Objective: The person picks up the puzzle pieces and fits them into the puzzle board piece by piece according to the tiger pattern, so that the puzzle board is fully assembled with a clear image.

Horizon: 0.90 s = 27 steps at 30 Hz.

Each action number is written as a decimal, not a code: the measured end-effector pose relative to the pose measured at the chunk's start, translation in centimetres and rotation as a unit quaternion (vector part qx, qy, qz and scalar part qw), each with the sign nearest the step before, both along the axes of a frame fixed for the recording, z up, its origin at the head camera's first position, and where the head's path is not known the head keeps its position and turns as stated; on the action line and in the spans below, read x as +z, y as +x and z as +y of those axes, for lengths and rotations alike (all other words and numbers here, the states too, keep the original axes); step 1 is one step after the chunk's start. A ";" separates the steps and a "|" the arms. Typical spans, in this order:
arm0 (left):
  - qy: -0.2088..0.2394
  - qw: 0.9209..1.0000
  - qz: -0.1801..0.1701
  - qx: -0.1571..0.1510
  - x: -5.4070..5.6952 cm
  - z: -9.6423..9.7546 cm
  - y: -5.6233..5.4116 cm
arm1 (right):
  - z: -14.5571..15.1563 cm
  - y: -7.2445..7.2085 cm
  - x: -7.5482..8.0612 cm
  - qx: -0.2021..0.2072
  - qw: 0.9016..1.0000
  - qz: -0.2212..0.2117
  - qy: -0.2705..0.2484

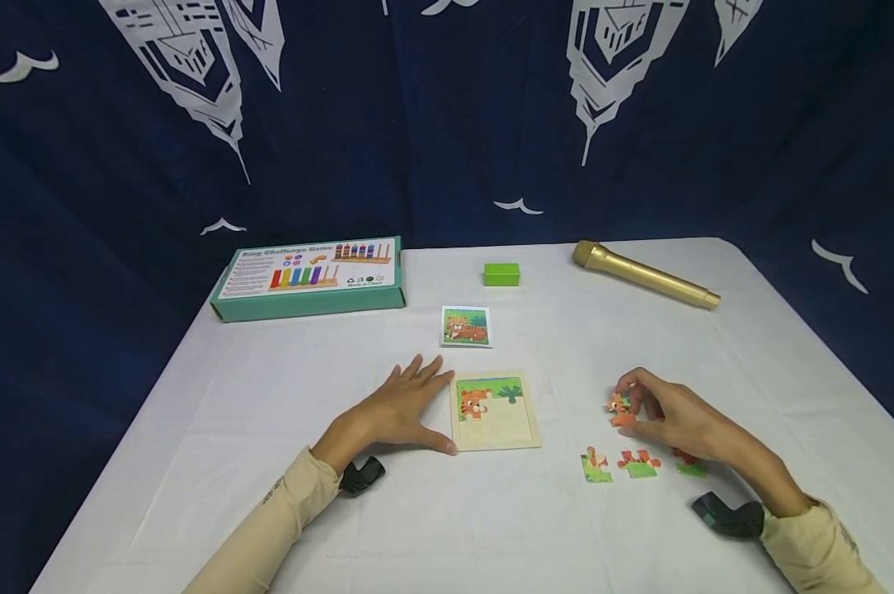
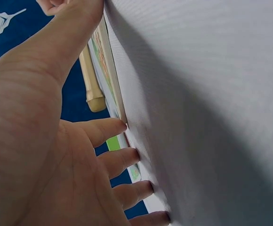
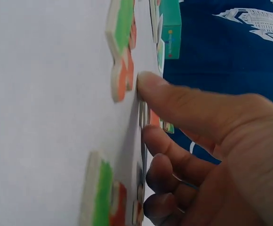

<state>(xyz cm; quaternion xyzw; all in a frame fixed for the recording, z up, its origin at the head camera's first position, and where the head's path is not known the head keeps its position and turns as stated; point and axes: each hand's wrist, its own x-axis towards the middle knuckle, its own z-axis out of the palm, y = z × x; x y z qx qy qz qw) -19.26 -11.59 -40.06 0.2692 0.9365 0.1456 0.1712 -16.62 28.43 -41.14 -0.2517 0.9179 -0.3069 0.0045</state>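
Fingers of the right hand [image 1: 665, 415] pinch an orange puzzle piece [image 1: 619, 408] on the table [image 1: 195, 429], right of the puzzle tray [image 1: 495, 411]. Left hand [image 1: 395, 408] lies flat, relaxed, apparently touching the tray's left edge. Three loose pieces [image 1: 638, 464] sit near the right hand.

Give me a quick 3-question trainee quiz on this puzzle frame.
1. True or false: the left hand lies flat beside the puzzle tray.
2. What does the right hand pinch? A) puzzle piece B) green block C) gold microphone
3. How many loose pieces lie on the table near the right hand, apart from the held one?

Key:
1. True.
2. A, the puzzle piece.
3. Three.
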 end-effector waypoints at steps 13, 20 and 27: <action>0.003 1.000 -0.001 0.003 0.0 -0.1 0.0 | 0.1 -0.3 -0.1 0.007 0.997 -0.039 -0.072; 0.001 1.000 -0.002 0.002 0.0 0.0 0.0 | -0.2 -0.8 0.7 0.007 0.989 -0.103 -0.110; 0.004 1.000 -0.002 0.001 -0.1 -0.1 0.0 | -1.6 -1.6 1.3 0.035 0.973 -0.154 -0.170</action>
